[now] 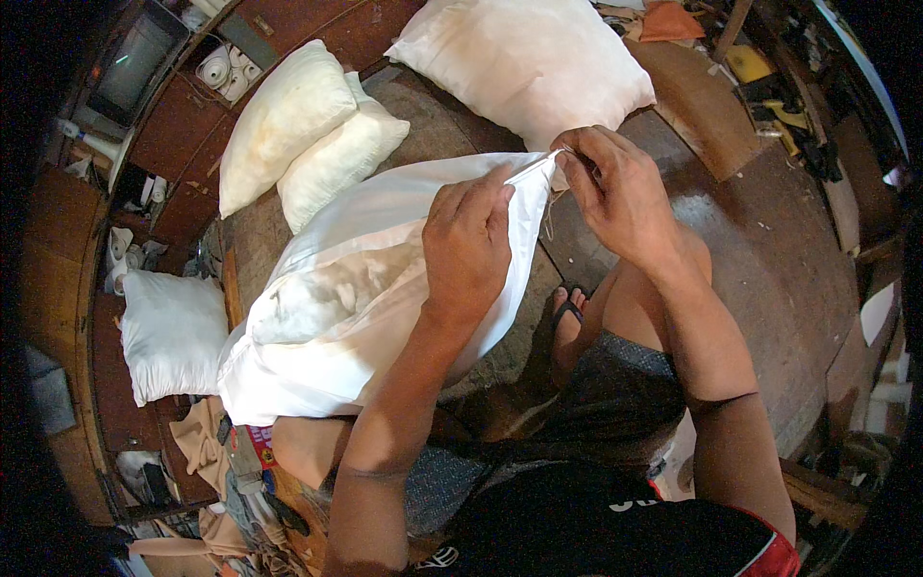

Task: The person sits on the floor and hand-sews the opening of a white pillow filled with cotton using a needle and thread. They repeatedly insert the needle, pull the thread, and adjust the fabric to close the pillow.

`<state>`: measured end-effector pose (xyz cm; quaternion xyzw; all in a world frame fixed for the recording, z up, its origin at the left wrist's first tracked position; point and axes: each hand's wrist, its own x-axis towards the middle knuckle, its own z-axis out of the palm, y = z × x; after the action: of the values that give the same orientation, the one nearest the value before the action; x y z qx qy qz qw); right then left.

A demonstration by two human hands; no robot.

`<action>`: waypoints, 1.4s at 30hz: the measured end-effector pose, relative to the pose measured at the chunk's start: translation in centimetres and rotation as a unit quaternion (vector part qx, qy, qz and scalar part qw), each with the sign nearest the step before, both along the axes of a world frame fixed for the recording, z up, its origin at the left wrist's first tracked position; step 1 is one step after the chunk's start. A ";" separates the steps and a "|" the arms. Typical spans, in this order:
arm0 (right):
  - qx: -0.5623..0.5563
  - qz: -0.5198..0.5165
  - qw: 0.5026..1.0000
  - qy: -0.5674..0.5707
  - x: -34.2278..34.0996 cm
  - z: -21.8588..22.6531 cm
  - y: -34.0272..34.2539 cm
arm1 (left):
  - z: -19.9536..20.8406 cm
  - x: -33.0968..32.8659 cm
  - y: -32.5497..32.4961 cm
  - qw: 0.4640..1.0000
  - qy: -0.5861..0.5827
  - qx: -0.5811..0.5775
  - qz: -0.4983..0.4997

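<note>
Pinching the open edge of a white fabric pillowcase [385, 288], left hand [468, 245] and right hand [620, 197] clamp their fingers on it; plain cream pillows [288, 125] lie beyond.

Warm, dim indoor light falls from above, brightest on the white pillowcase [385, 279] at centre, which nearly glares. Corners vignette to black, straight edges bow near the rim, far clutter blurs.
</note>
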<state>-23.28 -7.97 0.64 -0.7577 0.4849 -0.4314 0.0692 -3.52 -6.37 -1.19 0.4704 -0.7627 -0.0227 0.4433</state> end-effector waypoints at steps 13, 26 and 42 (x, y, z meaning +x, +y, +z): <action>0.034 0.102 0.986 -0.130 -0.1 0.2 1.7 | 0.2 1.7 2.0 0.998 0.052 0.016 -0.033; 0.192 0.153 0.863 -0.442 2.0 0.9 2.7 | -0.8 1.8 2.3 0.998 0.044 -0.006 -0.038; 0.030 0.008 0.917 -0.398 -1.3 1.3 1.1 | -1.1 2.2 2.1 0.998 0.052 -0.011 -0.037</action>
<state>-24.59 -6.91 1.98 -0.5252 0.4236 -0.6818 0.2827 -1.31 -4.27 -2.27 0.4346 -0.7559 -0.0550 0.4865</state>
